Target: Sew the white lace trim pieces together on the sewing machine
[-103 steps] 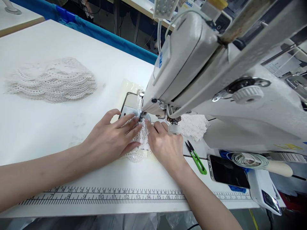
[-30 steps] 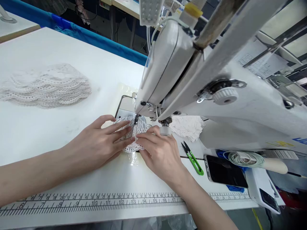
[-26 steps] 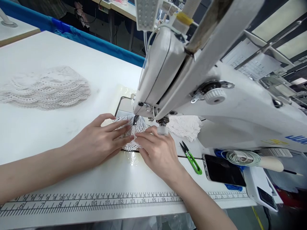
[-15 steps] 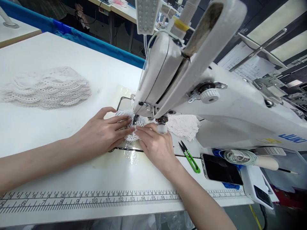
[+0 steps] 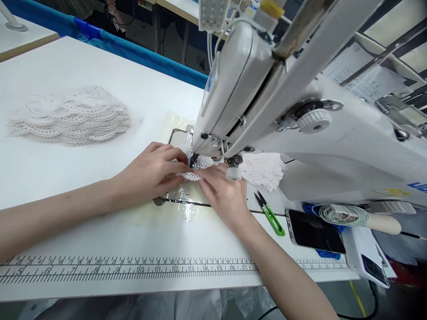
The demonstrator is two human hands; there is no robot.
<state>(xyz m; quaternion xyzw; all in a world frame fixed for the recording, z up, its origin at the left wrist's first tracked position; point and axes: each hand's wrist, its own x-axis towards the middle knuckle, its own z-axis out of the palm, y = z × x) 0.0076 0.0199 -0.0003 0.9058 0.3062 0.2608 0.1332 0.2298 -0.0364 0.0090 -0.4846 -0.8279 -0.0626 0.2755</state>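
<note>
A piece of white eyelet lace (image 5: 191, 177) lies under the presser foot (image 5: 193, 160) of the sewing machine (image 5: 230, 84). My left hand (image 5: 155, 171) is closed on its near edge from the left, with fingers bent and tips pinched together. From the right, my right hand (image 5: 227, 189) grips the same edge, its fingertips almost meeting the left ones just in front of the foot. Both hands cover much of the piece. More white lace (image 5: 263, 170) lies beyond the right hand, under the machine arm.
A stack of white lace pieces (image 5: 71, 118) rests at the left of the table. Green thread snips (image 5: 271, 214), a phone (image 5: 315, 232) and a coiled cord (image 5: 343, 215) lie to the right. A printed ruler (image 5: 140, 270) runs along the front edge.
My left fingers, spread flat on the lace before, are now bent and pinching its edge. Less of the lace shows in front of the foot. The camera view has shifted slightly.
</note>
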